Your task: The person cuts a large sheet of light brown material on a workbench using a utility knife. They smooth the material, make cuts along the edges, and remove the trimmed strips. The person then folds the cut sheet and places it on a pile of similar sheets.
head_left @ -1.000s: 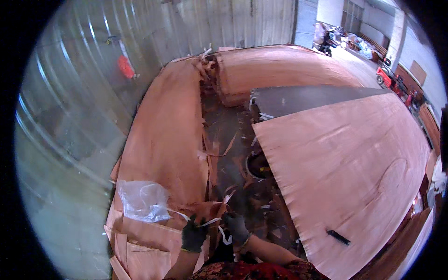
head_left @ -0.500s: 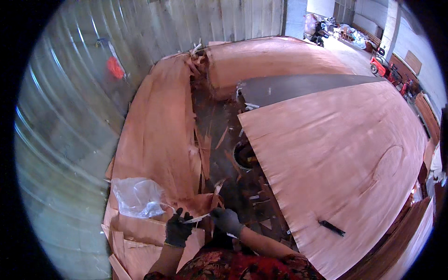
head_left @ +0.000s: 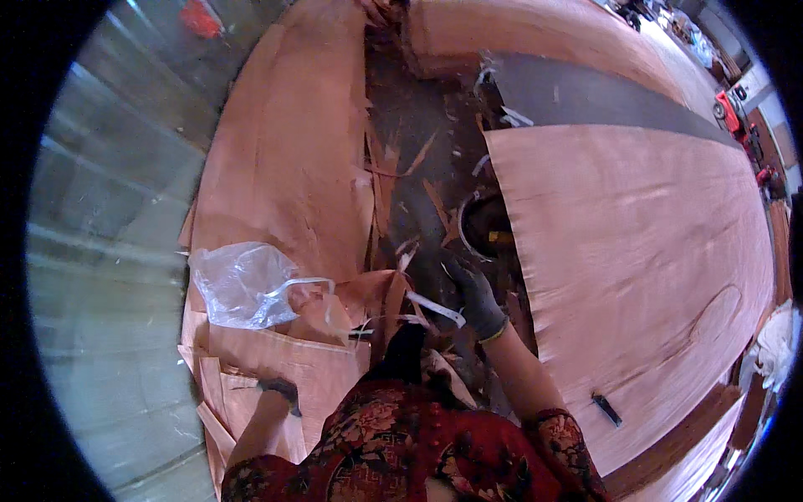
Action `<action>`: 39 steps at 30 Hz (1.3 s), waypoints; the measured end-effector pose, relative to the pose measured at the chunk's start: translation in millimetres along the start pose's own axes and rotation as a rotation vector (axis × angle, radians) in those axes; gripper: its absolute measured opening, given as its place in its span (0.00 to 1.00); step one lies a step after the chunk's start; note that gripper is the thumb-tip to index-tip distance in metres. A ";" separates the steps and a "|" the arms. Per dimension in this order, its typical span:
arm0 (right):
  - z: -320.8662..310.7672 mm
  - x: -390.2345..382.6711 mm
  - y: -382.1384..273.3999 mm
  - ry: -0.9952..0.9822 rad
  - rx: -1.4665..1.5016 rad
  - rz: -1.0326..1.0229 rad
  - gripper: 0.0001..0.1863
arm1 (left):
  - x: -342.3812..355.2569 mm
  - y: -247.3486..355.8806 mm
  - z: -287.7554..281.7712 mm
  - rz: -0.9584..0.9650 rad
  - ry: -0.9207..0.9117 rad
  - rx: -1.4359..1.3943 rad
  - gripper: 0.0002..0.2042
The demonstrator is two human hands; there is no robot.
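My right hand (head_left: 478, 299), in a dark grey glove, is open with fingers stretched forward over the littered floor strip. Beside it a white strip (head_left: 435, 309) lies or hangs at a slant; I cannot tell whether it touches the floor. At the lower left, my gloved left hand (head_left: 281, 393) is over a pile of cut reddish wood veneer pieces (head_left: 288, 356); its fingers are mostly hidden. Past that pile lies a crumpled clear plastic bag (head_left: 242, 289), with another white strip (head_left: 308, 283) at its right edge. A large veneer sheet (head_left: 293, 159) stretches away behind the bag.
To the right spreads a broad veneer stack (head_left: 644, 243) with a small black tool (head_left: 606, 410) on it. A round dark container (head_left: 485, 224) stands in the gap among veneer scraps (head_left: 385, 180). A corrugated wall (head_left: 117, 276) runs along the left; a red vehicle (head_left: 729, 109) is far right.
My hands have parted from the white strip between them. The left went down and left to the veneer pile, the right forward and right, opening. The view has tilted downward.
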State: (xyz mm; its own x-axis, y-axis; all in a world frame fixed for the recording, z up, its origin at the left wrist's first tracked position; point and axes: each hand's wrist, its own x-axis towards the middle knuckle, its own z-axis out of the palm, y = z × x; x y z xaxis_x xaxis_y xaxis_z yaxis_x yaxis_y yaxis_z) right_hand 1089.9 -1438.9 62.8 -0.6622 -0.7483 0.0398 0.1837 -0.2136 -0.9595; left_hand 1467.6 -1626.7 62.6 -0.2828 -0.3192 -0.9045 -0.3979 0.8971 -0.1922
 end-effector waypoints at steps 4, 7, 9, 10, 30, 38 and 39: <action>0.6 3.4 -38.7 0.035 0.520 0.620 0.13 | 5.6 18.8 -56.9 0.125 0.644 -0.071 0.18; 0.4 2.8 -4.1 -0.083 -0.020 0.068 0.14 | 8.6 83.4 -182.8 0.549 1.098 -0.623 0.18; 2.3 0.4 -3.4 -0.130 -0.092 0.084 0.13 | 2.6 103.1 -222.2 0.615 1.255 -0.443 0.16; 7.7 2.6 -29.0 -0.119 0.042 0.357 0.13 | -2.8 108.8 -240.4 0.674 1.275 -0.412 0.17; -103.7 -38.8 -104.0 0.004 -0.290 0.746 0.17 | 110.3 122.1 -328.2 1.158 1.144 -0.481 0.03; -67.8 -46.5 -163.2 0.329 -1.742 -0.038 0.27 | 192.4 227.3 -373.5 0.669 0.587 -1.003 0.11; -41.5 -26.4 -141.5 0.165 -1.573 0.010 0.28 | 198.1 235.2 -378.6 0.601 0.596 -0.919 0.11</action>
State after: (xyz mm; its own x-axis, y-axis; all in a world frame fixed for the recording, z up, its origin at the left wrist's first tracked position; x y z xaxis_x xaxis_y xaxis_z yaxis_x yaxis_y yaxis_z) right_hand 1051.3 -1362.9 185.9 -0.7536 -0.6491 0.1032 -0.6480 0.7075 -0.2821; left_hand 987.5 -1594.6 -17.6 -0.8866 -0.2368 -0.3974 -0.4623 0.4803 0.7454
